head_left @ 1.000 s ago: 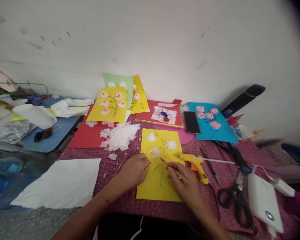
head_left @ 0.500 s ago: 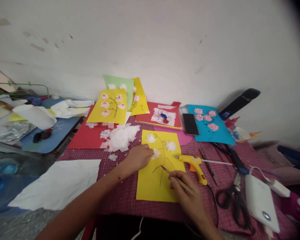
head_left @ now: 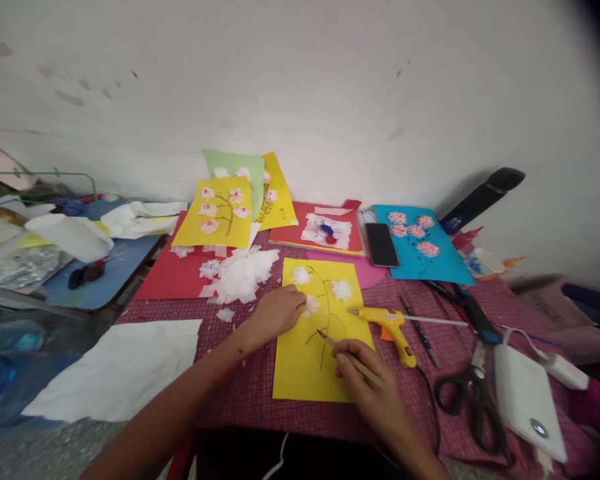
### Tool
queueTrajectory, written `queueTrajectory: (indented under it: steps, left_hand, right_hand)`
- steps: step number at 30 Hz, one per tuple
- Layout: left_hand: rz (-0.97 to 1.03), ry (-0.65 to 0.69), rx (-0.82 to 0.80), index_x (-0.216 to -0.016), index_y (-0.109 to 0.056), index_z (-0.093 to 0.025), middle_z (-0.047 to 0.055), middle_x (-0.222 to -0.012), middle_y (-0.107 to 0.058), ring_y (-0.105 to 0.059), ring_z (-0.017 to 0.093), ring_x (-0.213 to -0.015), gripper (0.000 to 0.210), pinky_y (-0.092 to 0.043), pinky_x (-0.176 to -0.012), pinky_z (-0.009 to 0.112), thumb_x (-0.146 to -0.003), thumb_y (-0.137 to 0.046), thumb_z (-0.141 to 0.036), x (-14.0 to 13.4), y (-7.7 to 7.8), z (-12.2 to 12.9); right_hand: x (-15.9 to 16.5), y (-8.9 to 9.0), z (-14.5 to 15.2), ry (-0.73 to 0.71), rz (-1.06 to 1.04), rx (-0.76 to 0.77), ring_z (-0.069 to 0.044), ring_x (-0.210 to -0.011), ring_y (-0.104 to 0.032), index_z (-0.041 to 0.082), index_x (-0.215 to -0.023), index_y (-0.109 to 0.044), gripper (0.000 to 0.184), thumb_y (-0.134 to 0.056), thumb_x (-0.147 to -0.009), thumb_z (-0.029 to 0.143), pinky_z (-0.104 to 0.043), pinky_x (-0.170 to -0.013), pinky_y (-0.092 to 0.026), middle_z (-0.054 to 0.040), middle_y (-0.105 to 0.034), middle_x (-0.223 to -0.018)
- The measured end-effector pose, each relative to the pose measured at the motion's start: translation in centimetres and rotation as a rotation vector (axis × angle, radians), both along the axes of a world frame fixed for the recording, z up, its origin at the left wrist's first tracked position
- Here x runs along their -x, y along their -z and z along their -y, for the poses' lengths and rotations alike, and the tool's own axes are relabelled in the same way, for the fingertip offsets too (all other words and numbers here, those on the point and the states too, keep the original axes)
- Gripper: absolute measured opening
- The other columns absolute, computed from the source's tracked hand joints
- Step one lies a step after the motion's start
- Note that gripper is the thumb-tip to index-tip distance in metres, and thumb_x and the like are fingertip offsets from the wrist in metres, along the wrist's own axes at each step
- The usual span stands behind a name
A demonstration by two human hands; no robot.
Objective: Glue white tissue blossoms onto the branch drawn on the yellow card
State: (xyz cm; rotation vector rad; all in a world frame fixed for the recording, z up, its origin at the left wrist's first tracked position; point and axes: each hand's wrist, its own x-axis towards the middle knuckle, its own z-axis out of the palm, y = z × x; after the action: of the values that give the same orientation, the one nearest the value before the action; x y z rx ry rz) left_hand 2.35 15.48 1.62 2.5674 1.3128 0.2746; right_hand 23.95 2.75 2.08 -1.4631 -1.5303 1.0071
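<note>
My right hand (head_left: 367, 373) is closed round a thin paintbrush (head_left: 353, 357). The brush's dark tip touches a drawn brown branch on the yellow sheet (head_left: 300, 373). Curled fingers of my left hand (head_left: 280, 310) rest at the sheet's left edge, against a white tissue flower (head_left: 311, 306); whether they grip anything is hidden. Two more white flowers, a left one (head_left: 301, 275) and a right one (head_left: 342, 290), sit higher on the sheet beside the curved stem. Just right of the sheet lies a yellow glue gun (head_left: 393, 327) with a white glue stick in its back.
White tissue scraps (head_left: 243, 275) are heaped on the left. Finished flower cards (head_left: 215, 230) lean behind them. Blue and red paint sits on a tissue (head_left: 326, 231) beside a phone (head_left: 381, 245). Scissors (head_left: 473, 393) and a white power bank (head_left: 527, 393) lie at right.
The brush tip has shifted slightly left along the lower left branch, moved by my right hand. My left hand stays in nearly the same place. The view has shifted a little.
</note>
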Motion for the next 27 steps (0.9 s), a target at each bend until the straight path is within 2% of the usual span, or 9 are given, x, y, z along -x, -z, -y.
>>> queueTrajectory:
  steps: [6,12,18,27]
  left_hand:
    - [0.018,-0.037,0.006,-0.086,-0.065,-0.017,0.006,-0.087,-0.064,-0.062,0.02,-0.083,0.023,-0.045,-0.072,0.029,-0.098,-0.047,-0.024,-0.2,0.0,0.0]
    - [0.064,-0.043,0.014,-0.085,-0.065,-0.017,0.005,-0.086,-0.064,-0.061,0.019,-0.082,0.021,-0.044,-0.07,0.029,-0.096,-0.047,-0.022,-0.1,0.0,-0.1]
    - [0.052,-0.048,-0.004,-0.084,-0.064,-0.017,0.006,-0.085,-0.064,-0.06,0.02,-0.079,0.02,-0.043,-0.069,0.029,-0.095,-0.047,-0.022,-0.1,0.2,-0.2]
    - [0.065,-0.055,0.0,-0.083,-0.064,-0.017,0.006,-0.084,-0.064,-0.06,0.02,-0.078,0.018,-0.044,-0.069,0.03,-0.093,-0.049,-0.021,-0.1,0.4,-0.2]
  right_hand:
    - [1.3,-0.3,-1.7,-0.068,0.034,-0.106,-0.019,-0.083,-0.069,0.022,-0.101,-0.067,0.016,-0.055,-0.094,0.029,-0.029,-0.074,-0.056,-0.0053,-0.073,-0.093]
    - [2.9,-0.2,-3.7,-0.081,0.111,-0.159,-0.02,-0.086,-0.07,0.021,-0.104,-0.066,0.017,-0.054,-0.095,0.028,-0.032,-0.08,-0.056,-0.0067,-0.074,-0.096]
    - [3.4,0.2,-4.7,-0.024,0.169,-0.203,-0.022,-0.087,-0.071,0.02,-0.103,-0.068,0.018,-0.055,-0.093,0.027,-0.034,-0.08,-0.056,-0.007,-0.075,-0.096]
    - [3.4,0.8,-5.1,0.013,0.166,-0.147,-0.023,-0.085,-0.073,0.02,-0.106,-0.068,0.021,-0.055,-0.093,0.03,-0.034,-0.074,-0.058,-0.0077,-0.075,-0.099]
